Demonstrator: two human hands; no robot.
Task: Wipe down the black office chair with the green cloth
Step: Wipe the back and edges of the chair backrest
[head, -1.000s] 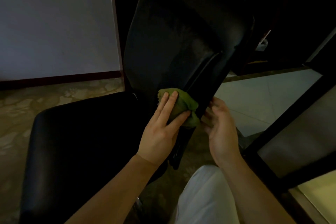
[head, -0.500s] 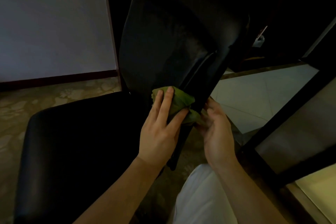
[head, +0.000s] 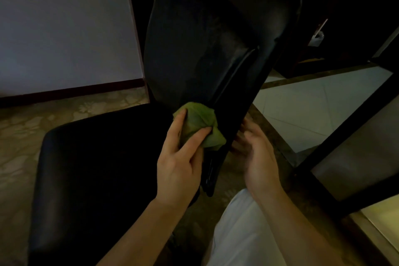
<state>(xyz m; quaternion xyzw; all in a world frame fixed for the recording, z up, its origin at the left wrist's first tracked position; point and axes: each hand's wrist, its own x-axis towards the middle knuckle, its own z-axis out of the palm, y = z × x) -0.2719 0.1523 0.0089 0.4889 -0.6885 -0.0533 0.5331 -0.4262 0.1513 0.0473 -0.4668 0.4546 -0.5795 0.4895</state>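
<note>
**Tally: 1 chair, 1 cloth, 2 hands**

There is 1 black office chair [head: 205, 39], seen as 2 parts: 1 backrest [head: 190, 67] and 1 seat [head: 97, 157]. There is 1 green cloth [head: 200, 121], bunched into 1 wad. 2 hands are in view, 1 left hand [head: 179, 164] and 1 right hand [head: 257, 157]. 1 knee [head: 244, 233] in pale trousers shows at the bottom edge. Behind stands 1 pale wall [head: 64, 28] with 1 dark skirting strip [head: 64, 90]. The floor [head: 26, 136] has 2 finishes: 1 patterned beige, 1 of plain pale tiles [head: 313, 103]. At the right, the dark frame bars [head: 345, 119] are too dim to count.
</note>
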